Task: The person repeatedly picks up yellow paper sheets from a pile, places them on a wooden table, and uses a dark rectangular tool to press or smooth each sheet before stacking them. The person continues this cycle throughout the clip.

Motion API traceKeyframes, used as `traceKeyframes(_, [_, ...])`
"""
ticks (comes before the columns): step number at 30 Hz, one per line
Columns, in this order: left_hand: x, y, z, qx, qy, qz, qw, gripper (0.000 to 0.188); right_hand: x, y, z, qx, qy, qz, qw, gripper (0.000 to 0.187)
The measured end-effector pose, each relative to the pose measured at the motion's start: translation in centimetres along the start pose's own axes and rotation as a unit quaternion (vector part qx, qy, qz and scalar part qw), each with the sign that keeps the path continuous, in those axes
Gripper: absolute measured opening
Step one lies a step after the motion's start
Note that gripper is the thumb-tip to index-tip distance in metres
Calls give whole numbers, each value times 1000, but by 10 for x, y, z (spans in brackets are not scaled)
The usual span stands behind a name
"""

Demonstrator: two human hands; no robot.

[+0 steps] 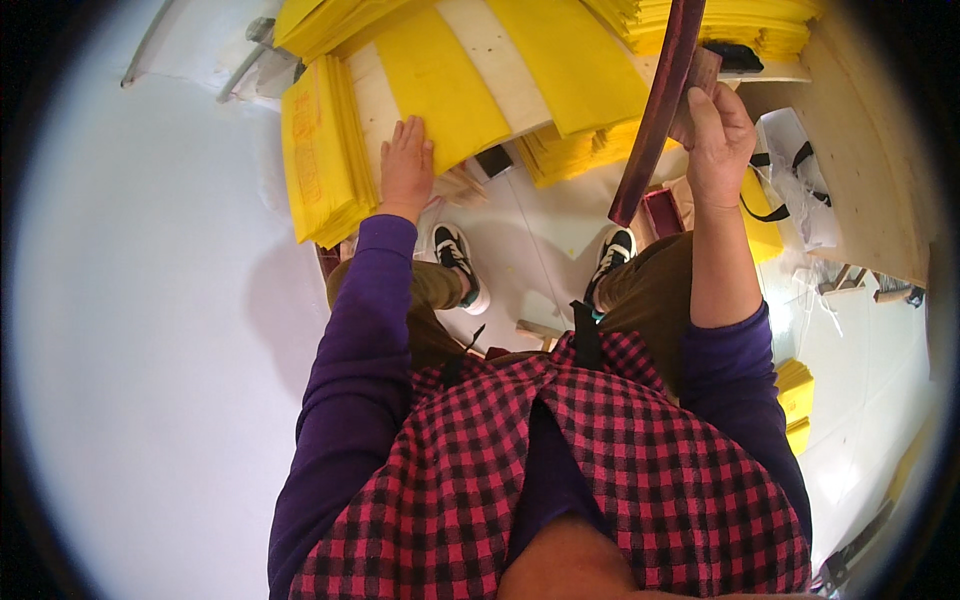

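My left hand [406, 168] rests palm down, fingers extended, at the near edge of a yellow sheet [440, 85] and the pale wooden board [490, 50] beside it. My right hand [722, 145] is raised and closed around the brown block-like handle [703, 72] of a long dark-red bar [655, 120]. The bar is tilted on its edge, its lower end above my right shoe. A second yellow sheet [570, 60] lies on the board to the right. Left of my left hand stands a thick stack of yellow sheets [325, 150] with red print on it.
More yellow stacks lie at the back left [330, 20], back right [740, 25] and under the board [580, 155]. A dark-red box [662, 212] sits on the floor by my right leg. At right are a white bag [795, 180] with black straps and a wooden panel [870, 180].
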State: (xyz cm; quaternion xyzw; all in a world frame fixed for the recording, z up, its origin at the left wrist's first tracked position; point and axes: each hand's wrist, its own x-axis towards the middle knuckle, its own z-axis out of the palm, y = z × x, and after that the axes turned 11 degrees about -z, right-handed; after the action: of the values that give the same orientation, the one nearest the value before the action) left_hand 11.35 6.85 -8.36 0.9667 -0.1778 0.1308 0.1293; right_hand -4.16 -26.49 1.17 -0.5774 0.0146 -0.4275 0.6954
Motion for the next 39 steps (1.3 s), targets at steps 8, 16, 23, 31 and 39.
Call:
traceKeyframes(8, [-4,4,-4,52,3,12,999,43,0,1,-2,-11,-4,3,1000,9])
traceKeyframes(16, [-2,5,-7,4,3,1,1000,44,8,-3,1,10,14,-46,999,9])
traceKeyframes(23, [-2,-3,-5,-151,27,-6,988,45,33,-40,-16,-35,135,-155,978,11])
traceKeyframes(31, [-1,-8,4,-185,60,-4,981,44,16,-69,-119,-322,41,-214,921,11])
traceKeyframes(39, [-1,-4,0,-135,30,18,990,46,-89,28,-230,-619,-185,95,757,28])
